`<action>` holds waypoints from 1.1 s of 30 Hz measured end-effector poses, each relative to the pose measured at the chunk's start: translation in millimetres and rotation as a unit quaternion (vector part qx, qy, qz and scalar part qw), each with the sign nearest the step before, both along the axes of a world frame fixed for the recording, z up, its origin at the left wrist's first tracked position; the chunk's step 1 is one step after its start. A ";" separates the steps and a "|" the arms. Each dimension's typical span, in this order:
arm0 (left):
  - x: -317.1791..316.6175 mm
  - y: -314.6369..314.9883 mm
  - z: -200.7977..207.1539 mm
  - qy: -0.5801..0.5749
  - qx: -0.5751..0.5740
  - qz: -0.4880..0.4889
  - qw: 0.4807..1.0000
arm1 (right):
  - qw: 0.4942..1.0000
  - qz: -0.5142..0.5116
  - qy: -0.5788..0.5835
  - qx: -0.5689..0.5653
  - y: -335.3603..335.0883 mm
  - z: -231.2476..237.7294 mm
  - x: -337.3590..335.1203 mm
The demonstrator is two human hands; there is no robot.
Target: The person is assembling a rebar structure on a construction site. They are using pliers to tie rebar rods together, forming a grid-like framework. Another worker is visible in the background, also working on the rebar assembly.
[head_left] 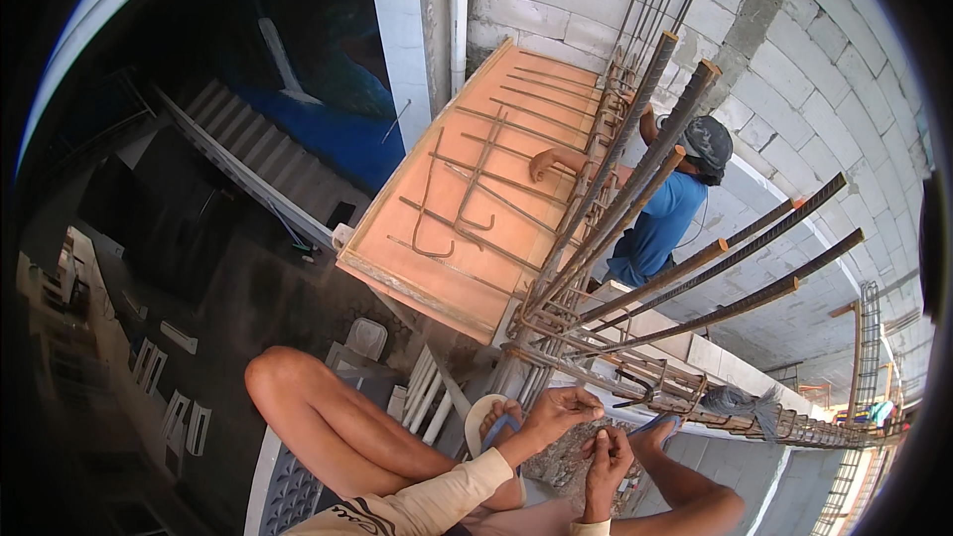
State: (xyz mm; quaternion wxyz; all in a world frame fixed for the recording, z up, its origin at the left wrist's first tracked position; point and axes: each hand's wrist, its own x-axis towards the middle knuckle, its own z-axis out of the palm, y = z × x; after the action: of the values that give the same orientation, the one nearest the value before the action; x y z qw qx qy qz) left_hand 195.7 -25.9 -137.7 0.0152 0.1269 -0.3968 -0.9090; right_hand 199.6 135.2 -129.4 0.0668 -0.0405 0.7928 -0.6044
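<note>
My left hand (564, 414) is closed in a pinch, its fingertips pressed together above the rebar beam cage. Just below and to the right, my right hand (608, 459) is also pinched, thumb against fingers. Whatever lies between the fingertips is too small to make out. Both hands are close together but apart, over my bent legs. Nearest them is the horizontal rebar cage (685, 392) of tied bars and stirrups, with a dark slim tool (637, 400) resting on it. A bundle of grey tie wire (747, 409) is draped farther right along the cage.
Thick upright rebars (645, 154) stick up ahead. Beyond them a co-worker in a blue shirt (655, 218) reaches over an orange plywood form (467, 208) bearing thin bars. At left the floor drops to a lower level with stairs (268, 164). A block wall (824, 69) stands at right.
</note>
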 end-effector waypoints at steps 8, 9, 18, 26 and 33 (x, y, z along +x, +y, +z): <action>3.8 -19.8 -3.6 -0.094 0.065 -0.074 0.991 | 0.985 0.132 -0.114 0.018 7.2 9.1 10.7; 5.6 -17.2 -6.5 -0.113 0.129 -0.071 0.983 | 0.984 0.145 -0.108 0.007 9.3 11.7 10.8; 6.0 12.8 -8.3 -0.070 0.270 -0.009 0.960 | 0.974 0.014 -0.103 -0.202 0.8 6.4 21.3; 5.2 4.4 -16.3 -0.059 0.036 0.076 0.995 | 0.960 0.041 -0.210 -0.180 -18.0 -1.1 28.4; 4.6 -12.0 -25.5 -0.099 -0.099 0.017 0.990 | 0.959 0.045 -0.232 -0.155 -21.0 -4.9 32.0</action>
State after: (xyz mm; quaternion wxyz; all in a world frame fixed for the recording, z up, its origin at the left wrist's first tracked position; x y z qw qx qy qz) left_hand 200.3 -37.9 -163.2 0.0040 0.2212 -0.4820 -0.8478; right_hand 231.6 114.3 -134.3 0.2690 0.0559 0.6494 -0.7091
